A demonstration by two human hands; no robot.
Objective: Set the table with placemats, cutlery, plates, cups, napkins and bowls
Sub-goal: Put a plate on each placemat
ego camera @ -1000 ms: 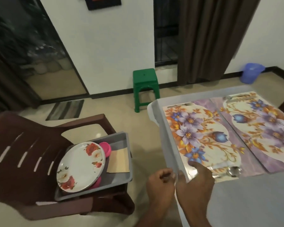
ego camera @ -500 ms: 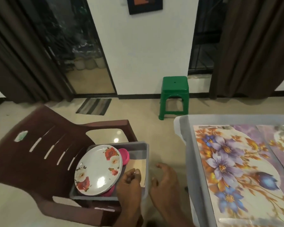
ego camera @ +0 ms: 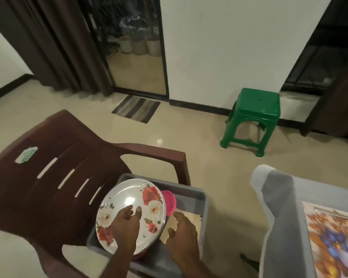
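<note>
Head view: both hands have left the tabletop (ego camera: pixel 279 197) w/ its placemat (ego camera: pixel 333 235); left hand (ego camera: pixel 127 223), fingers relaxed, touches floral plate (ego camera: pixel 129 199) in grey tray (ego camera: pixel 201 199) on chair; right hand (ego camera: pixel 181 227) loosely curled, holding nothing; plates prob. next.

both forearms reach forward and down; the left hand (ego camera: pixel 127 223) has fingers extended, while the right hand (ego camera: pixel 182 230) has fingers loosely curled.

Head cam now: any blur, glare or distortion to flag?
Head view: the placemat at right is smeared by motion blur; glare spot on the floral plate and on the floor tiles; wide-angle bending shows in the door frame; room dim, hands fairly sharp.
</note>
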